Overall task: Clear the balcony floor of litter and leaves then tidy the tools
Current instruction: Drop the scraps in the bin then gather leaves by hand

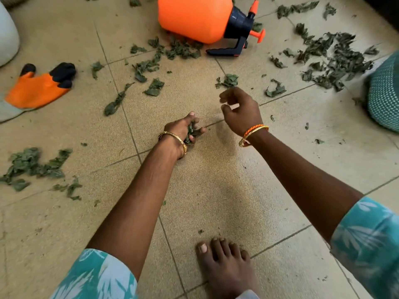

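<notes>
Torn green leaves lie scattered over the beige tiled floor (pixel 216 190). My left hand (pixel 183 130) grips a bunch of leaves (pixel 192 133) just above the tiles. My right hand (pixel 239 108) hovers to its right with loosely curled fingers and holds nothing; a single leaf (pixel 230 80) lies just beyond its fingertips. A big heap of leaves (pixel 332 59) sits at the far right and another clump (pixel 32 165) at the left. An orange pressure sprayer (pixel 194 16) lies on its side at the top, leaves against it. An orange and black glove (pixel 38 87) lies at the left.
A white pot (pixel 6 35) stands at the top left edge and a teal patterned pot (pixel 384 93) at the right edge. My bare foot (pixel 226 266) rests on the tiles at the bottom middle.
</notes>
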Demonstrator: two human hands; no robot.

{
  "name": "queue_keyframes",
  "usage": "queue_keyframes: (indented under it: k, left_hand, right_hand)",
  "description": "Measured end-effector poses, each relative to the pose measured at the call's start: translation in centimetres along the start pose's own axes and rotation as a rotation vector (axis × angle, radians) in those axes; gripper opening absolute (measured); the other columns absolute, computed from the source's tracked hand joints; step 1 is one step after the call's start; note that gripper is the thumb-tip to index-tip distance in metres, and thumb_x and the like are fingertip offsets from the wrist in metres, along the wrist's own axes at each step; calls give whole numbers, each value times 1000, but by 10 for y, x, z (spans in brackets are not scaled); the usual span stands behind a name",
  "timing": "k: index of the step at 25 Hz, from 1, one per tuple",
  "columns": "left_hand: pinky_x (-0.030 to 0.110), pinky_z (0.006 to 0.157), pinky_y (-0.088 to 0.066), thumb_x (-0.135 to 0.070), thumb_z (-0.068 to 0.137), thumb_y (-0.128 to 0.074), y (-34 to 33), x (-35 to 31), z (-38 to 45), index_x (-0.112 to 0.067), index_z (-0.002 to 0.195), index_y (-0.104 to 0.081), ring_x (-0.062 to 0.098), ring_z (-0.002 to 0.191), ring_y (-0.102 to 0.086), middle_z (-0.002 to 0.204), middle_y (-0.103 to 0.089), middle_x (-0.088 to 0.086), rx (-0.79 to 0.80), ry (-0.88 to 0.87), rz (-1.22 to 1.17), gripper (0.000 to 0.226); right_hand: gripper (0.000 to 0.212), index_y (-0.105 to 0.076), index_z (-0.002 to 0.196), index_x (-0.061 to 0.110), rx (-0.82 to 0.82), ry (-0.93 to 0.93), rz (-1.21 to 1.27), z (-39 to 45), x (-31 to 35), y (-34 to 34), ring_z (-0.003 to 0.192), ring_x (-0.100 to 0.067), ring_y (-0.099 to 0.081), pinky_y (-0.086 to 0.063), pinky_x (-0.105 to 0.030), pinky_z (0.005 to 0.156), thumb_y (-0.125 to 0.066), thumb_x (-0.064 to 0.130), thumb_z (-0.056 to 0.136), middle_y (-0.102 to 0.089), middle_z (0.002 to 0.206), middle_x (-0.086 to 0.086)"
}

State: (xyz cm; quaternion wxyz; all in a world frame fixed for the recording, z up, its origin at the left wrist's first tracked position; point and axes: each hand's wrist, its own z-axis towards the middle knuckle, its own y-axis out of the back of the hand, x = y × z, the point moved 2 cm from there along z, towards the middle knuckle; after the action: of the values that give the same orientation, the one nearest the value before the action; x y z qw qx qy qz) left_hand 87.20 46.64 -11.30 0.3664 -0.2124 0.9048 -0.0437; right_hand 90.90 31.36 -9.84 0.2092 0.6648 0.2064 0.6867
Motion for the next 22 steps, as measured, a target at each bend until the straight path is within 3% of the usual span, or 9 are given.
queue_keyframes:
  k: [2, 5, 8, 12, 15, 18, 22]
  left_hand:
    - [13, 29, -28, -26, 95, -56, 4, -5, 4, -12, 75, -53, 12, 45, -61, 62, -48, -1, -34, -1, 2, 25]
    - [11, 30, -27, -25, 93, -59, 11, -14, 9, -14, 73, -51, 12, 43, -60, 54, -48, -2, -69, -10, 2, 24]
    - [11, 31, -29, -22, 88, -62, 15, -19, 9, -15, 72, -49, 11, 44, -59, 52, -49, -3, -89, -13, 9, 22]
    - [12, 31, -36, -12, 92, -55, 17, -16, 4, -11, 78, -51, 11, 41, -61, 49, -62, 0, -57, 26, -82, 14]
    - [11, 32, -38, -10, 95, -49, 19, -12, 2, -8, 77, -51, 11, 42, -63, 55, -68, 4, -34, 61, -87, 18]
    - [12, 33, -39, -6, 95, -46, 21, -8, -3, -3, 80, -54, 14, 47, -66, 63, -70, 8, -5, 71, -117, 17]
    - [15, 37, -44, -19, 96, -53, 14, 8, -8, -2, 85, -58, 15, 49, -65, 86, -66, 15, 66, 57, -40, 20]
  right_hand:
    - [42, -54, 123, 16, 36, -49, -263, 24, -17, 2, 121, -25, -41, -39, -39, 102, -64, 25, 83, -48, 130, -9]
    - [74, -30, 144, 24, 201, -107, -523, 58, -29, -2, 138, -35, -16, -27, -46, 110, -66, 43, 82, -16, 153, -13]
    - [68, -21, 148, 27, 333, -38, -613, 81, -33, -15, 142, -38, -4, -21, -51, 112, -55, 39, 90, -2, 156, -14]
    - [44, -37, 141, 13, 321, 160, -730, 88, -35, -32, 138, -37, -19, -31, -50, 108, -42, 18, 98, -24, 150, -17]
    - [33, -50, 126, -3, 217, 301, -836, 74, -36, -38, 125, -40, -39, -46, -49, 94, -39, 10, 98, -48, 130, -23]
    - [29, -58, 114, -5, 160, 332, -900, 58, -32, -32, 112, -40, -48, -52, -45, 82, -41, 11, 98, -58, 114, -23]
    - [22, -69, 104, 0, 83, 197, -431, 14, -7, -22, 94, -33, -62, -48, -31, 80, -54, 5, 88, -66, 100, -21]
